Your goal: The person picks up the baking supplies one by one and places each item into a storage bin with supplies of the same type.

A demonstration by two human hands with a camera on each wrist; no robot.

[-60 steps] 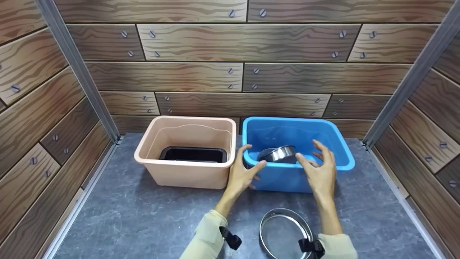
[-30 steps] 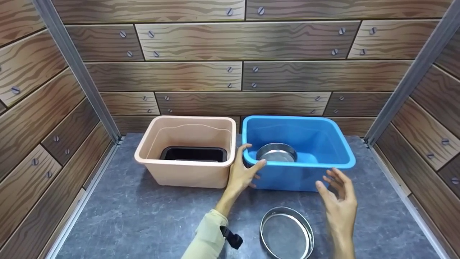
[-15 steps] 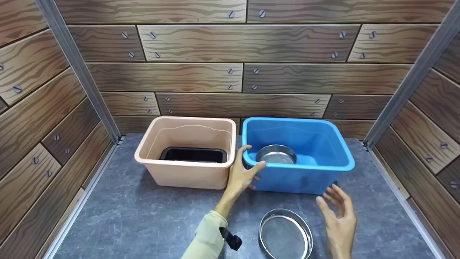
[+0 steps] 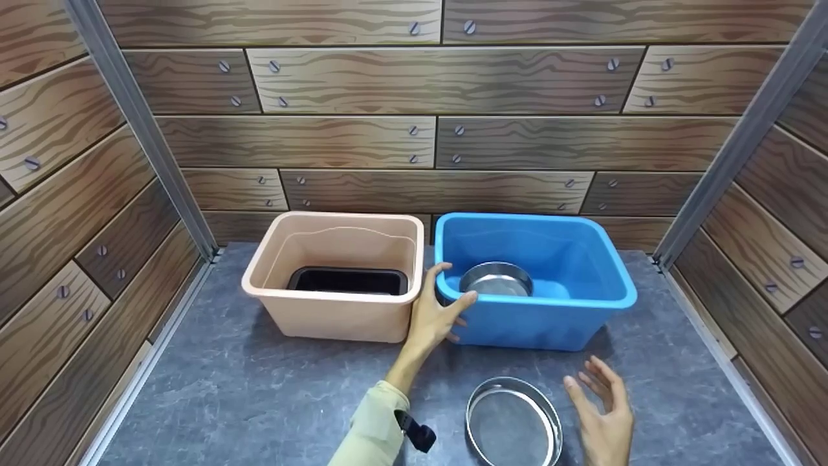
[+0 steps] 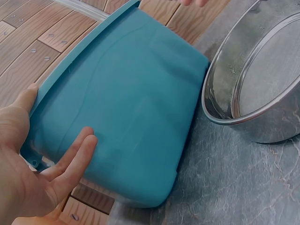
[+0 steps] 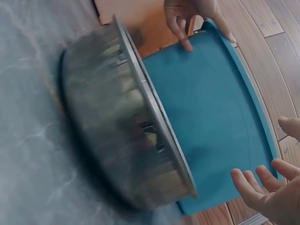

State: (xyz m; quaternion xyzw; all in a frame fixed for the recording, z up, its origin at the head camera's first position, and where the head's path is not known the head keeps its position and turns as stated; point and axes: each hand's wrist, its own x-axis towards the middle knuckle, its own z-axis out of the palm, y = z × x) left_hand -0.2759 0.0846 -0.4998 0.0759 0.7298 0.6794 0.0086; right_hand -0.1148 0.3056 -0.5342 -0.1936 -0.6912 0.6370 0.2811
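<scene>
My left hand [image 4: 446,304] rests on the near-left corner of the blue plastic bin [image 4: 582,301]. In the left wrist view its thumb lies at the rim and its straight fingers [image 5: 70,154] press flat on the bin's wall [image 5: 136,103]. A round steel pan [image 4: 497,279] lies inside that bin. My right hand [image 4: 598,395] hovers open and empty over the tabletop, just right of a round steel mesh sieve [image 4: 514,421] near the front edge. The sieve [image 6: 126,126] fills the right wrist view, with my spread fingers [image 6: 262,187] beside it.
A beige plastic bin [image 4: 336,317] stands left of the blue one, almost touching it, with a black rectangular tray [image 4: 348,279] inside. Wood-patterned walls [image 4: 440,136] close in the grey stone-look tabletop [image 4: 246,395] at the back and both sides.
My right hand let go of the steel pan in the blue bin and drew back toward me, down beside the sieve. The left hand has stayed on the bin's corner.
</scene>
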